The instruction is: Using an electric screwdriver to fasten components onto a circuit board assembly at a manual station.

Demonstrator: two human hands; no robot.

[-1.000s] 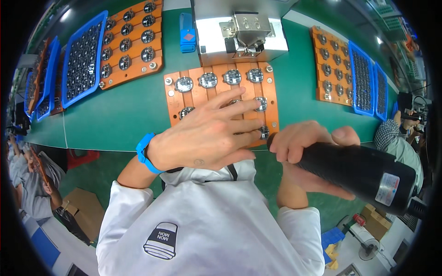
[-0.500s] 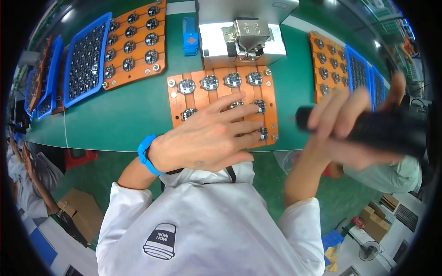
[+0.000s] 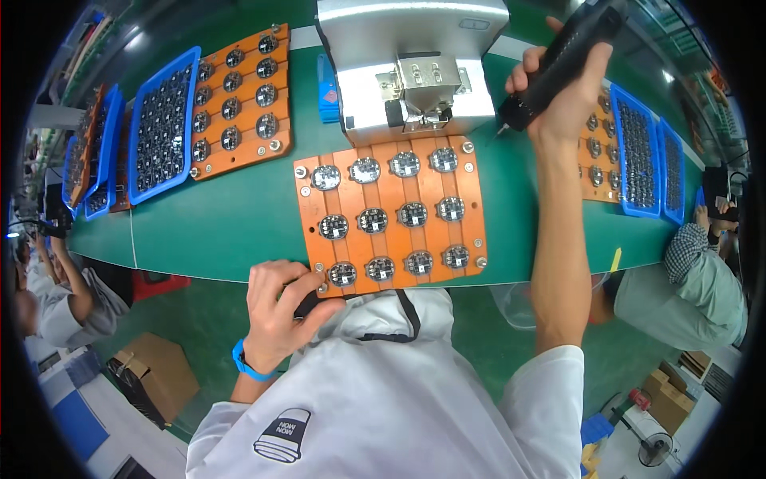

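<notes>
In front of me lies an orange fixture plate (image 3: 391, 188) with several round black circuit boards (image 3: 372, 220) seated in rows. The fingers of my left hand (image 3: 279, 307), which has a blue wrist strap (image 3: 250, 362), curl around the plate's near-left corner. My right hand (image 3: 568, 100) is wrapped around a black electric screwdriver (image 3: 562, 64), raised to the right of a silver screw feeder (image 3: 415, 76). The screwdriver's thin bit points down and left, apart from the feeder and above the table.
On the left stand another orange plate with boards (image 3: 243, 160) and a blue tray of boards (image 3: 134, 172). To the right are a further orange plate (image 3: 598, 172) and blue trays (image 3: 653, 209). Blue tape-like straps (image 3: 328, 92) lie beside the feeder. Other people sit at both sides.
My left hand has moved off the boards to the plate's near-left corner. My right hand has carried the screwdriver up and forward to beside the feeder.
</notes>
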